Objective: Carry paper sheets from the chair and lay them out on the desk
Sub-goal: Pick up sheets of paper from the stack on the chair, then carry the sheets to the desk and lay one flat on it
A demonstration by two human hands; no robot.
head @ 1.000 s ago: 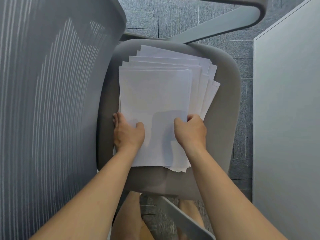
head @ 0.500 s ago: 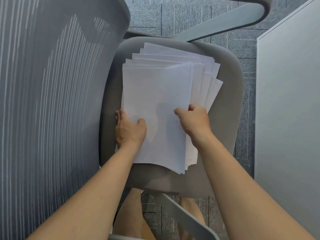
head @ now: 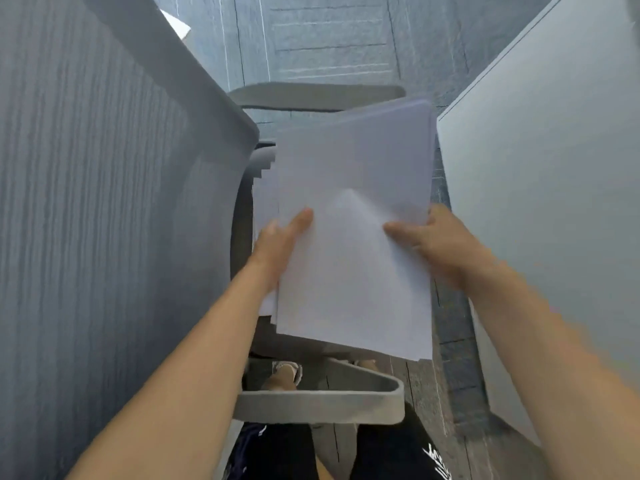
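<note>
A stack of white paper sheets is lifted above the grey chair seat, tilted toward me. My left hand grips the stack's left edge, thumb on top. My right hand grips the right edge, thumb pressing the top sheet and raising a small crease. More sheets show at the left under the lifted stack; whether they are held or still lie on the seat, I cannot tell. The pale grey desk runs along the right, close to the stack's right edge.
The chair's mesh backrest fills the left side. One grey armrest lies beyond the paper and another below it, near my legs. Grey carpet tiles cover the floor. A white scrap shows past the backrest.
Both hands have raised the paper stack off the chair seat and drawn it toward me and to the right. The view has swung, bringing the desk nearer.
</note>
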